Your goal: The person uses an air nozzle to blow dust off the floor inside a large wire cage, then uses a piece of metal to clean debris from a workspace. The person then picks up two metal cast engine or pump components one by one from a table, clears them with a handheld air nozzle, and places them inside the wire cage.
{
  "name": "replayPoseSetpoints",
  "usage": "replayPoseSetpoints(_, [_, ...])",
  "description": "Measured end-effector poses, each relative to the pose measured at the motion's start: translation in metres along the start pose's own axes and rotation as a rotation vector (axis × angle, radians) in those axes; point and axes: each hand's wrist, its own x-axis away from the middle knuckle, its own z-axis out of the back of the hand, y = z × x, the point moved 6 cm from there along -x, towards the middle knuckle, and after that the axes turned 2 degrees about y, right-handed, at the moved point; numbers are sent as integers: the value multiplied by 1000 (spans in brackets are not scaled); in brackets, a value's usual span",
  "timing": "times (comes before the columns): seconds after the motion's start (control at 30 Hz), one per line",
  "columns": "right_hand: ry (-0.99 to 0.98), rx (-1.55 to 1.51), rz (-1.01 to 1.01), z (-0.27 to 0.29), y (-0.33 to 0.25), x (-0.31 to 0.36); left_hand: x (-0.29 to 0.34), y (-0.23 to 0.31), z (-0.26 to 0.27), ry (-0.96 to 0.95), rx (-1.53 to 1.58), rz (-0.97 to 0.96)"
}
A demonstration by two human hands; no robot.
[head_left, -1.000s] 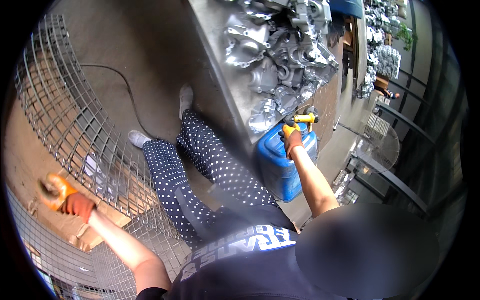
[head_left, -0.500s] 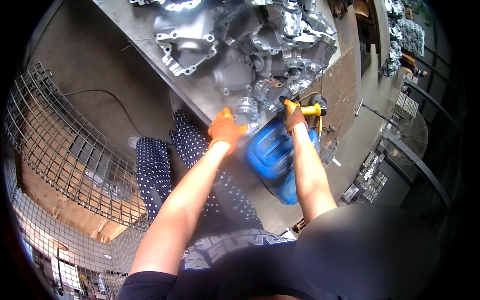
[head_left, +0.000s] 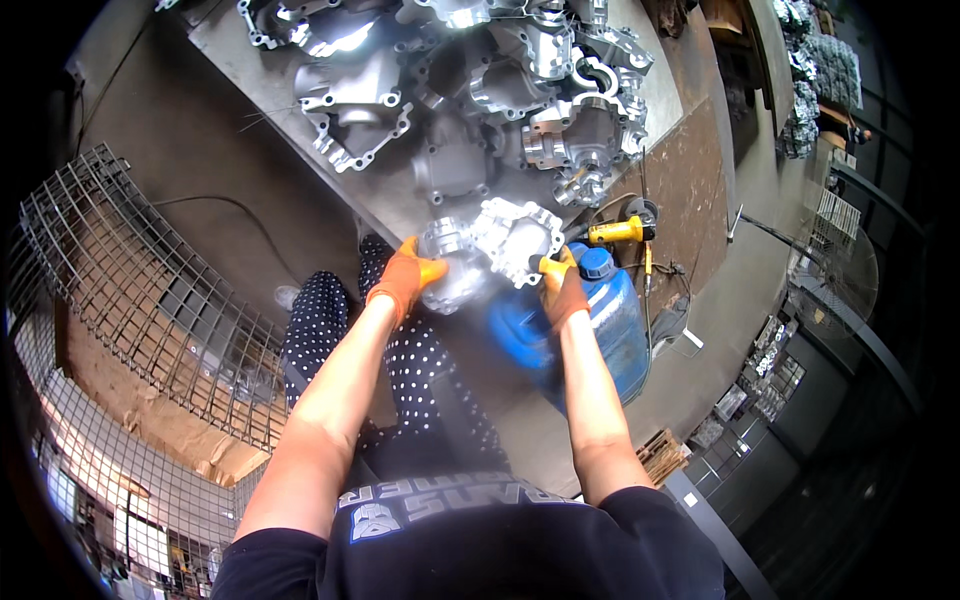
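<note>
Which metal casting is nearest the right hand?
The bright casting, touching the right hand; the left hand touches the blurred one beside it; others lie beyond.

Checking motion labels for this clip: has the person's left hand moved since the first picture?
Yes: the left hand has moved right, away from the wire basket, to a metal casting near the table.

From the wearer's head, one fisheye view faces steeply down, near above the hands (head_left: 403, 282) (head_left: 563, 290) at a corner of the desk (head_left: 240, 65).
</note>
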Motion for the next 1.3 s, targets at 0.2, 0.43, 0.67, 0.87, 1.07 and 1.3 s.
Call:
replayPoseSetpoints(0.2, [274, 626, 570, -76, -41, 104, 30, -17, 30, -217, 461, -56])
replayPoseSetpoints(0.43, [-203, 1153, 1592, -223, -94, 261, 116, 10, 114, -324, 1047, -96])
replayPoseSetpoints(0.67, [-1200, 1089, 1810, -354, -57, 381, 228, -24, 270, -262, 1262, -529])
replayPoseSetpoints(0.87, [-1287, 970, 1703, -429, -26, 438, 359, -199, 377, 302, 1396, -746])
replayPoseSetpoints(1.07, [-1222, 1309, 1670, -429, 29, 406, 434, -424, 427, 670, 1535, -666])
replayPoseSetpoints(1.3, [-910, 1839, 1583, -378, 52, 351, 348, -584, 416, 662, 1168, 71])
